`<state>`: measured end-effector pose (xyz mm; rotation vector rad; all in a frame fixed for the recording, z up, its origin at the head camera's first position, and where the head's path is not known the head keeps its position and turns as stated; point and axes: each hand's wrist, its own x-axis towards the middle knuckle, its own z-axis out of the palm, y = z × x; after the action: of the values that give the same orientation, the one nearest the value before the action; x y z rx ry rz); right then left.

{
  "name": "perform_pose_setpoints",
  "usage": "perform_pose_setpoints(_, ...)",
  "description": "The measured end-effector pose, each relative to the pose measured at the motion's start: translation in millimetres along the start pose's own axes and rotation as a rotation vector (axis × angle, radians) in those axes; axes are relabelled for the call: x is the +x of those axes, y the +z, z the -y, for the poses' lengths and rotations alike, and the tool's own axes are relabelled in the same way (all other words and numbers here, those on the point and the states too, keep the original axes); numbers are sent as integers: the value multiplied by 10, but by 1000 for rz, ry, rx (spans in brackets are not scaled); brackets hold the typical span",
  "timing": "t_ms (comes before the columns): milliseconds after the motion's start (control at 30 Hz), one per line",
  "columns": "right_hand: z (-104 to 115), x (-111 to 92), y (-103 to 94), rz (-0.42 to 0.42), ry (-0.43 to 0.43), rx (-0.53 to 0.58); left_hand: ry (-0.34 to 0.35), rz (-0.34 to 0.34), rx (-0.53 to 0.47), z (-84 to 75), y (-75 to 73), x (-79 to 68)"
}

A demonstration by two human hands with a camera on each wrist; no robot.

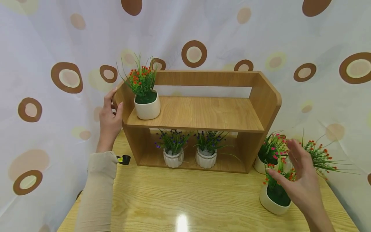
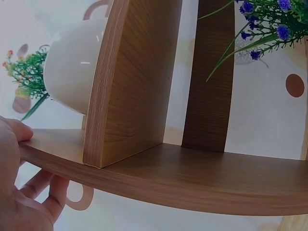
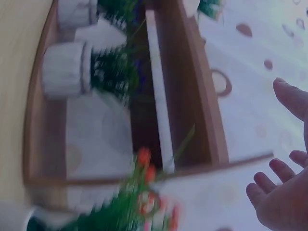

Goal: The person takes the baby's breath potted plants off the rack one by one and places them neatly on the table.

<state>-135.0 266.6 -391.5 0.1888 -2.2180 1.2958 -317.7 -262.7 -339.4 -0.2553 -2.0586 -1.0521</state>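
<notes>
A two-tier wooden shelf (image 1: 208,111) stands on the table. My left hand (image 1: 111,117) grips the edge of its left side panel (image 2: 57,154), thumb on the inner side and fingers outside. Just inside that panel, on the upper board, sits a white pot (image 1: 147,108) of orange-red flowers and grass. At the right, my right hand (image 1: 304,180) holds nothing; its thumb and fingers are spread over another orange-flowered potted plant (image 1: 273,203), partly hiding it. In the right wrist view that plant's flowers (image 3: 144,171) look blurred, apart from the fingers (image 3: 281,171).
Two purple-flowered plants in white ribbed pots (image 1: 174,158) stand on the shelf's lower tier. Beside its right end are a pink-flowered plant (image 1: 271,151) and a red-flowered one (image 1: 318,158). A small black object (image 1: 124,159) lies left of the shelf. A spotted curtain (image 1: 220,32) hangs behind.
</notes>
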Motion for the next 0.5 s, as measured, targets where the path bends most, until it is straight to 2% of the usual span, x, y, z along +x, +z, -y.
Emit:
perform_pose_setpoints(100,170,211,295,82,-108,50,9,2,8,-1,17,12)
perform_pose_setpoints(200,343,481,650,184,-178,70,7,0,3,-2,29,14)
perform_pose_setpoints(333,585,881,1153,329,-206,92,-16,5,-6,-3,36,1)
perform_pose_setpoints(500,900,1334,1774,477,-200,127,-52,14,4,-9,13,-15)
